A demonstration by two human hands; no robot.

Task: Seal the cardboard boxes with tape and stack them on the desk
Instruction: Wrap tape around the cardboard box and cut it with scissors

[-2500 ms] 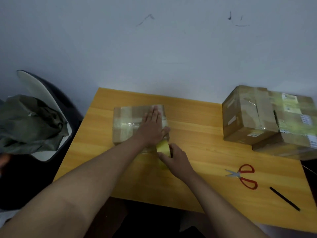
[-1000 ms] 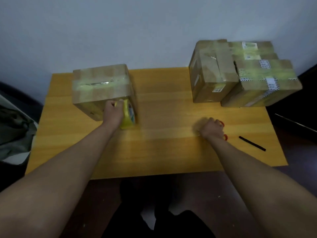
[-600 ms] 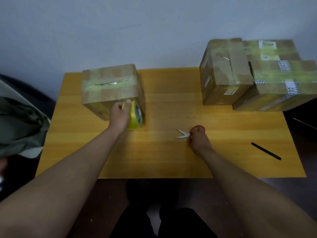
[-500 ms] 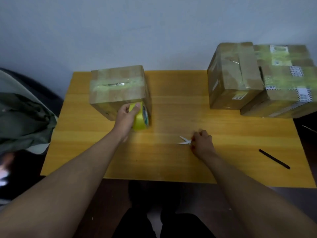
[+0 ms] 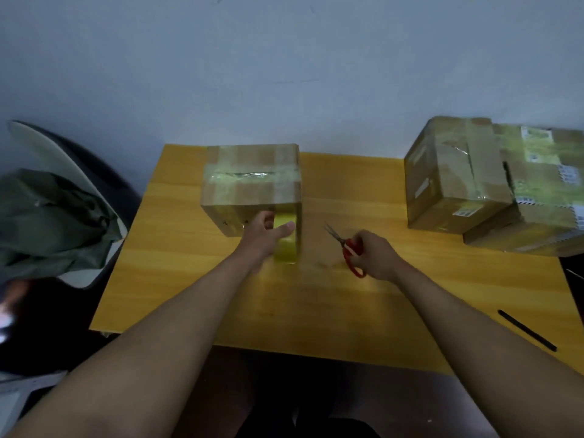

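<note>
A taped cardboard box (image 5: 251,178) stands at the back left of the yellow wooden desk (image 5: 316,295). Against its near right corner my left hand (image 5: 264,237) grips a yellow tape roll (image 5: 285,245), thumb across the roll's face. To the right, my right hand (image 5: 376,256) holds red-handled scissors (image 5: 346,248) just above the desk, blades pointing up-left toward the box. A group of sealed boxes (image 5: 493,188) sits at the back right, one leaning over a flatter one.
A black pen (image 5: 527,330) lies near the desk's right front edge. Left of the desk stands a dark chair (image 5: 72,172) with a green garment (image 5: 47,219) draped over it. The white wall runs right behind the desk.
My right hand reached right, picked the scissors off the desk and brought them toward the box. My left hand took over the tape roll and holds it at the box's near corner.
</note>
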